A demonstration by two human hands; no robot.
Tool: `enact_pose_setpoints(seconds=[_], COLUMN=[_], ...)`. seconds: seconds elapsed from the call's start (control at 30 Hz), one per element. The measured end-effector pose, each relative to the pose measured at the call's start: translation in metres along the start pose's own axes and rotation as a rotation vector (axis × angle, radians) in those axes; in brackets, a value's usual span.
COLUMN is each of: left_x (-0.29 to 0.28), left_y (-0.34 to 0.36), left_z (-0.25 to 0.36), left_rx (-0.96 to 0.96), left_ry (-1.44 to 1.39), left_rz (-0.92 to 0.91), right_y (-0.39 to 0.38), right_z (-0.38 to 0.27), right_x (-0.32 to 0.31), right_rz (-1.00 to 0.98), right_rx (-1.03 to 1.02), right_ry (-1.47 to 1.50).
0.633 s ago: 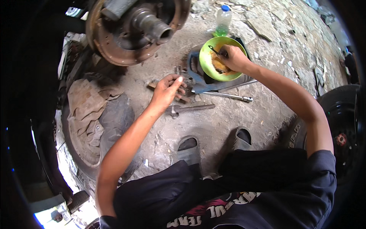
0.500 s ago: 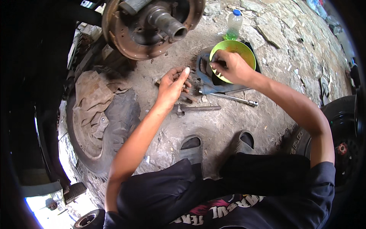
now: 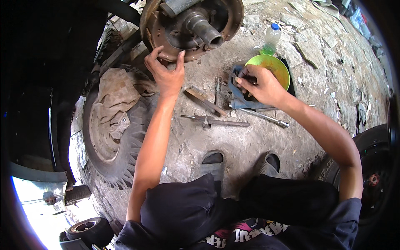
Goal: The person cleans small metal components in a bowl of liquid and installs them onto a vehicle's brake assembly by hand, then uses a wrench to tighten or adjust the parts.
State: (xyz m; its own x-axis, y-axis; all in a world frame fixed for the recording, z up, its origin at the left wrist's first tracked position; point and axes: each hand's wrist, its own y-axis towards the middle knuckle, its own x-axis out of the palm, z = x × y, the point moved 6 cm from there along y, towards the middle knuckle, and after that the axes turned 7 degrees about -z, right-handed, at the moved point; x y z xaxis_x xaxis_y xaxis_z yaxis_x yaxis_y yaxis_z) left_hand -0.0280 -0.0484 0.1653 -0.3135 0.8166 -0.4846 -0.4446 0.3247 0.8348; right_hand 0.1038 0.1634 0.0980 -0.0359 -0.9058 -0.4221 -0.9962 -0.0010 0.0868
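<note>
My left hand (image 3: 166,77) is raised to the lower rim of a rusty brake backing plate (image 3: 166,49), which surrounds a hollow metal axle end (image 3: 206,32). Its thumb and fingers are apart with nothing between them; whether the fingertips touch the rim I cannot tell. My right hand (image 3: 263,86) is pinched closed beside the near left edge of a lime-green bowl (image 3: 284,75). Something thin and dark seems to poke out from its fingertips, too small to name. Beneath that hand lies a blue-grey plastic piece (image 3: 238,100).
On the ground lie a wooden-handled brush (image 3: 204,101), a rusty rod-like tool (image 3: 225,123) and a long socket wrench (image 3: 266,117). A bottle with green liquid (image 3: 270,43) stands behind the bowl. A tyre with a cloth (image 3: 116,93) rests at left, another tyre (image 3: 337,166) at right.
My left hand has gone up and left to the backing plate, its fingers spreading. My right hand has drawn slightly toward me from over the bowl. The whole view has shifted.
</note>
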Motion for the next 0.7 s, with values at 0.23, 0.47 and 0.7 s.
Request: enact_pose_setpoints(seconds=[0.23,0.47,0.7], left_x=[0.002,0.002,-0.001], left_y=[0.003,-0.002,-0.041], left_z=[-0.014,-0.005,0.029], left_rx=[0.155,0.088,-0.166], left_ry=[0.151,0.173,-0.197], left_rz=[0.001,-0.077,-0.222], right_y=[-0.012,-0.008,-0.012], right_z=[0.008,-0.002,-0.002], right_x=[0.009,0.019,0.018], right_rz=[-0.025,-0.117,-0.100], right_rx=[-0.009,0.115,0.136], right_ry=[-0.066,0.190,0.261])
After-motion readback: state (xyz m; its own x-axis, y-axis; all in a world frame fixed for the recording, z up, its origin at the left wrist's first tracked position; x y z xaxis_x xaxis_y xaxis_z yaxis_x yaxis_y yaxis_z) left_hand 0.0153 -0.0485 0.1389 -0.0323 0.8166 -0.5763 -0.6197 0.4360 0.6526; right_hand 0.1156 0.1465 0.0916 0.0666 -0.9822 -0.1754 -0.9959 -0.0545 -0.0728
